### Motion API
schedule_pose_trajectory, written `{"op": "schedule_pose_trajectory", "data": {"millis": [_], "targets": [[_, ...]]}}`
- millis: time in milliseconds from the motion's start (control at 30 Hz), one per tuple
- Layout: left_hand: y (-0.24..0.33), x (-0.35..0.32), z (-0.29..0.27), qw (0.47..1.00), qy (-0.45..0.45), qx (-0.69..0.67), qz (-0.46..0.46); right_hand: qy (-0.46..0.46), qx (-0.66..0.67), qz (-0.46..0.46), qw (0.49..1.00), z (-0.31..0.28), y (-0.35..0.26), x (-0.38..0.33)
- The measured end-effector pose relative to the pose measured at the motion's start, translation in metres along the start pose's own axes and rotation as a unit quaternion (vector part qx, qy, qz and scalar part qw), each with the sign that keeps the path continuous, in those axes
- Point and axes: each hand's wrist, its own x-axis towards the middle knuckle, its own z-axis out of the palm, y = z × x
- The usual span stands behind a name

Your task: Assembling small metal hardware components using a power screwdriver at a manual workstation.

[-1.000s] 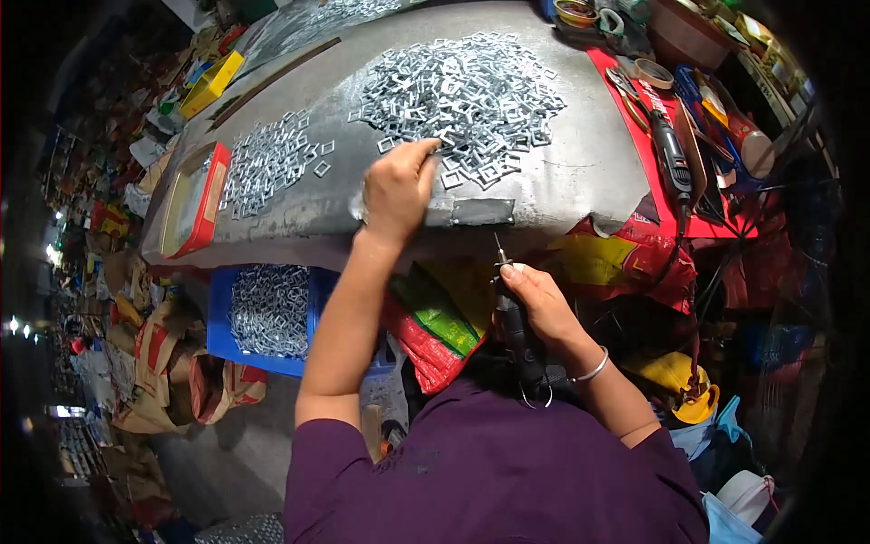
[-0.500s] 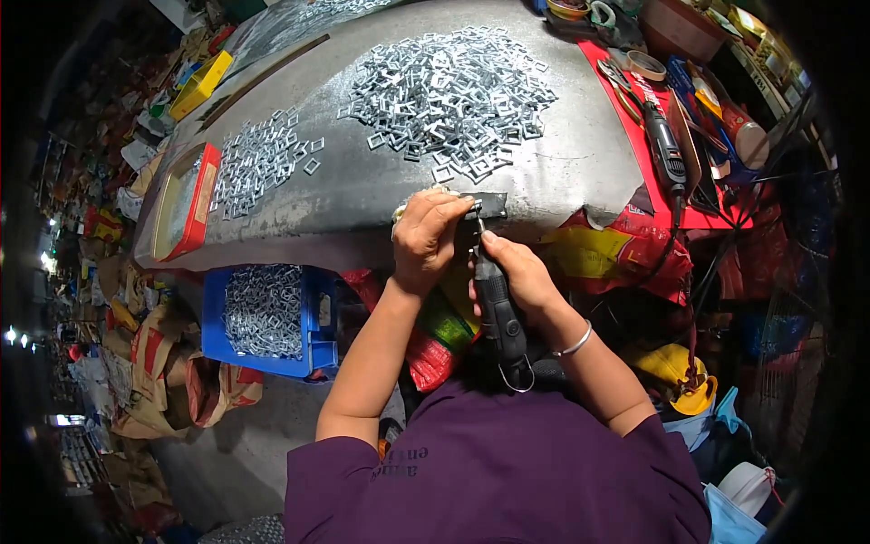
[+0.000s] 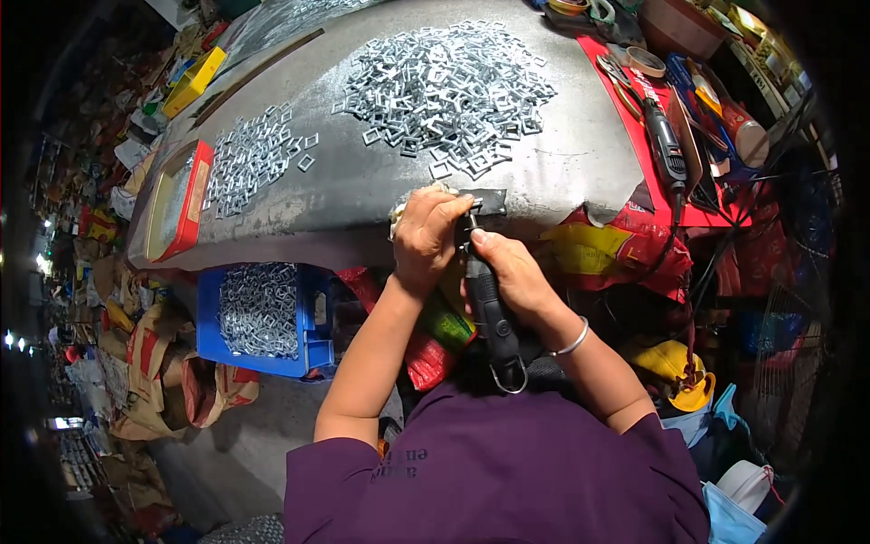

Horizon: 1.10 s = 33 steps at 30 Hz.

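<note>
My right hand [image 3: 512,270] is wrapped round a black rotary tool [image 3: 489,308], its tip pointing away from me at the table's near edge. Close beside that tip, my left hand [image 3: 426,227] pinches a small metal piece [image 3: 473,203], mostly hidden by the fingers; it looks like one of the square metal rings. Under the fingertips a dark pad [image 3: 492,201] lies on the table edge. Beyond my hands spreads a big pile of square metal rings [image 3: 449,95]. A smaller group of rings [image 3: 254,159] lies to the left.
A red and yellow box [image 3: 192,213] stands at the table's left edge. Below it is a blue bin [image 3: 315,352] of metal rings. On a red mat [image 3: 716,218] at right lie a second rotary tool [image 3: 666,150] and pliers [image 3: 619,80]. Cables hang at the right.
The rotary tool and my right hand have shifted slightly left, and the tool's tilt has changed a little. My left hand keeps its pinch near the table edge.
</note>
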Motion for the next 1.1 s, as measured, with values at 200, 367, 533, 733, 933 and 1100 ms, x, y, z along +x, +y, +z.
{"op": "schedule_pose_trajectory", "data": {"millis": [200, 367, 533, 733, 933, 1100], "targets": [[-0.001, -0.002, -0.001, 1.0, 0.002, 0.007, -0.001, 0.003, -0.004, 0.024, 1.0, -0.001, 0.002, 0.005], [0.002, 0.013, -0.013, 0.999, -0.023, -0.002, -0.03, 0.011, -0.104, -0.019, 0.994, -0.013, 0.005, -0.008], [-0.047, 0.049, -0.07, 0.919, 0.23, 0.306, -0.098, 0.02, -0.127, -0.054, 0.99, -0.026, 0.017, -0.028], [-0.068, 0.058, -0.036, 0.941, -0.068, 0.276, -0.182, 0.002, -0.12, -0.04, 0.992, -0.011, 0.013, -0.022], [-0.001, 0.049, -0.016, 0.982, 0.012, 0.02, -0.189, -0.007, -0.09, -0.038, 0.995, -0.028, 0.023, -0.022], [0.006, 0.013, -0.006, 0.998, 0.017, -0.042, -0.046, -0.001, -0.024, 0.015, 1.0, -0.029, 0.014, -0.016]]}}
